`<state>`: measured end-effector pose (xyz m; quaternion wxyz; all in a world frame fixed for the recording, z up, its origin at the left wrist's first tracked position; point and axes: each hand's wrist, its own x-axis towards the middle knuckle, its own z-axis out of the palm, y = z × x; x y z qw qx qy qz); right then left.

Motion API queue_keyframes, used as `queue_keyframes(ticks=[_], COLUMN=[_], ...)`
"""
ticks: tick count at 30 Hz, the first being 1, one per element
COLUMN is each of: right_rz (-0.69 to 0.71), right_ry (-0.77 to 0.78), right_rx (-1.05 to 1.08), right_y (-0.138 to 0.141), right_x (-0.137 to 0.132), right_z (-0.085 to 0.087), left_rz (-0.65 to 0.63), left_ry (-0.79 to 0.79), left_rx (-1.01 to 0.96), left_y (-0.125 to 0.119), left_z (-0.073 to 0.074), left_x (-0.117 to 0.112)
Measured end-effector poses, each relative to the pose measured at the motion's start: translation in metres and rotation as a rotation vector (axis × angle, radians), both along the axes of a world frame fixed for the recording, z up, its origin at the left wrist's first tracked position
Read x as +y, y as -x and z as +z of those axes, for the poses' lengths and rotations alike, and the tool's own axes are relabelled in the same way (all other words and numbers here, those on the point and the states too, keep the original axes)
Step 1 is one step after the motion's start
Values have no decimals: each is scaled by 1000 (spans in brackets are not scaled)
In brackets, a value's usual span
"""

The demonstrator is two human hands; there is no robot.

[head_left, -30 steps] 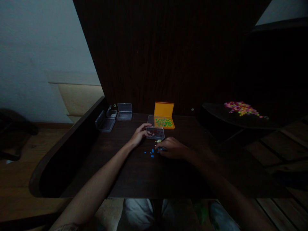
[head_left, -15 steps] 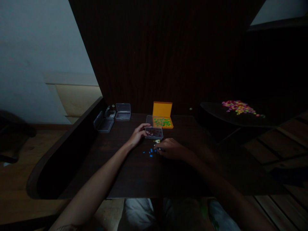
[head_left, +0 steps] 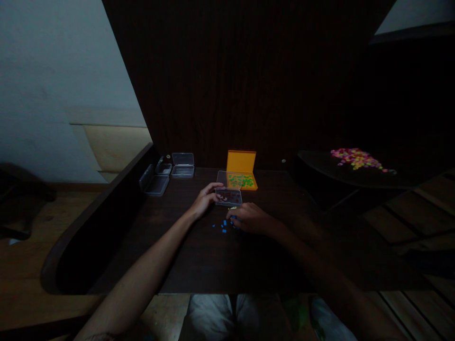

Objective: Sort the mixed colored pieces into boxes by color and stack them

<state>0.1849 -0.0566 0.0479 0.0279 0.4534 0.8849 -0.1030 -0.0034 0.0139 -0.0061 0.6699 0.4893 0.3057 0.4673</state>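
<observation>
On the counter [head_left: 213, 265]: a few blue pieces [head_left: 223, 226] lie loose, not yet boxed.
Left hand [head_left: 205, 199]: your fingers, loosely spread, rest on the clear box [head_left: 230, 197], which has reddish pieces inside.
Right hand [head_left: 250, 219]: curled over the blue pieces; I cannot tell whether you are pinching one.
Orange box [head_left: 241, 162]: open, with green pieces in it.
Heap [head_left: 355, 158]: mixed colours, well apart on your right.
Spare boxes [head_left: 183, 166]: far left, seemingly unfilled.
</observation>
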Motion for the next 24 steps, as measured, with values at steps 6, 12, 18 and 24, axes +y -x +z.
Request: queue_keyframes(ticks=[6,12,18,24], right_rz=[44,39,28,-9], right_ry=[6,25,46,35], right_rx=[-9,-8,-44,-55], right_y=[1,3,5,9], right_x=[3,4,5,3], right_z=[1,8,4,2], left_rz=[-2,-7,-3,0], left_ry=[14,10,-2,-9], left_rx=[3,8,25,45], left_y=[0,1,0,0], left_z=[0,-2,-4,-1], left_x=[0,1,2,1])
